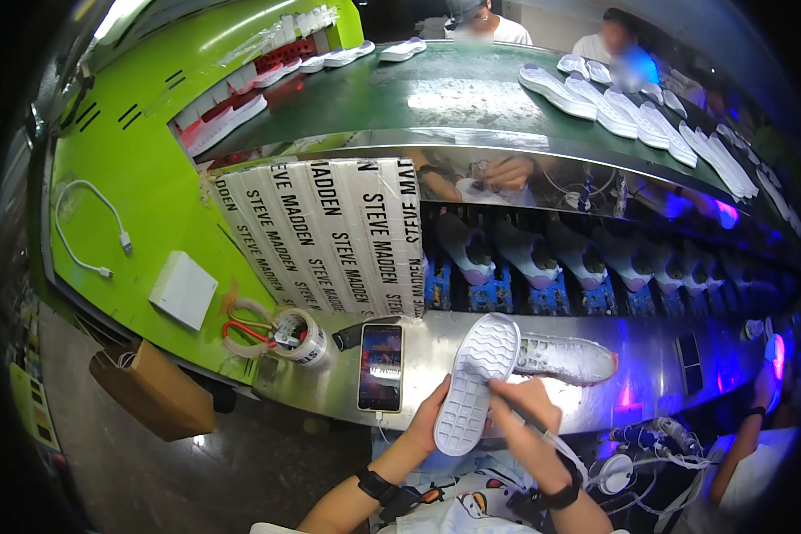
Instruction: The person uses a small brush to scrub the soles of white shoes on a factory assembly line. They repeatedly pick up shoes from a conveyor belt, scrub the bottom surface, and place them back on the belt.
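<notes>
A white shoe sole with a waved, gridded face turned up is held tilted above the metal bench, my left hand closed round its left edge. Curled fingers of my right hand meet the sole's right side near the middle. Whatever that hand may hold is hidden; a thin pale tube or cord runs beside its wrist. Just behind, another sole, greyish with a reddish end, lies on the bench.
A phone and tape rolls with red-handled scissors stand left of my hands. Behind rises a printed, tape-covered panel. Shoes line a lower rack; white soles lie on a green conveyor. Other people work nearby.
</notes>
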Action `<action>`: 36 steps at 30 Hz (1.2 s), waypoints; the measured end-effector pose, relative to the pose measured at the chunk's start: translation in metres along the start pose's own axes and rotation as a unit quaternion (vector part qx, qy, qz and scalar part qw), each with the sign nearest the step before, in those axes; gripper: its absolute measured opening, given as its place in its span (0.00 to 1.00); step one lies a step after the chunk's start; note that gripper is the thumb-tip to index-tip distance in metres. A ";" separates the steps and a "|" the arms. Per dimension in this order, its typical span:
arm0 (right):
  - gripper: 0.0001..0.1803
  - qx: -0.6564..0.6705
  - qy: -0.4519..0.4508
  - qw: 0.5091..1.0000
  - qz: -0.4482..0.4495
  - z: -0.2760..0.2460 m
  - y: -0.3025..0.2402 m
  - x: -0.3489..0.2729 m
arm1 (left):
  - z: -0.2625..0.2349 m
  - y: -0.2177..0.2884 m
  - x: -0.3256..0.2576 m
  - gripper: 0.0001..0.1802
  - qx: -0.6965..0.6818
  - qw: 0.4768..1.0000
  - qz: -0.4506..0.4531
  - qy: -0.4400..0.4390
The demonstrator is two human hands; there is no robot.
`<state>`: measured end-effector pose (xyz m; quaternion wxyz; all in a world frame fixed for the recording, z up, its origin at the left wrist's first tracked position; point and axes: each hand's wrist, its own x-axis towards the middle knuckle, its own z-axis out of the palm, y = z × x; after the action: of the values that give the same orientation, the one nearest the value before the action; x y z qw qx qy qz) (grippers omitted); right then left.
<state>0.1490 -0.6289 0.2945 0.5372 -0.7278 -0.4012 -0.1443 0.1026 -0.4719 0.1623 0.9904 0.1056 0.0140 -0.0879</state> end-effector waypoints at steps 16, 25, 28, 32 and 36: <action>0.13 0.140 -0.269 0.950 0.070 -0.007 -0.018 0.007 | 0.021 0.031 0.008 0.34 0.031 0.996 0.074 -0.029; 0.11 0.182 -0.438 0.873 0.117 -0.028 0.006 0.024 | 0.031 0.047 0.036 0.26 0.124 0.973 -0.197 -0.011; 0.11 0.100 -0.528 0.843 -0.010 -0.036 0.012 0.023 | 0.044 0.040 0.037 0.21 0.339 0.901 -0.269 0.023; 0.11 0.095 -0.449 0.881 -0.118 -0.040 0.013 0.025 | 0.004 0.042 0.054 0.21 0.249 0.883 -0.393 -0.069; 0.13 0.138 -0.443 0.885 0.032 -0.076 0.020 0.019 | -0.002 0.059 0.048 0.26 0.338 0.855 -0.391 0.035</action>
<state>0.1925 -0.6910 0.3218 0.4029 -0.6468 -0.5901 0.2668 0.1607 -0.4230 0.1704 0.7767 0.4231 0.0580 -0.4630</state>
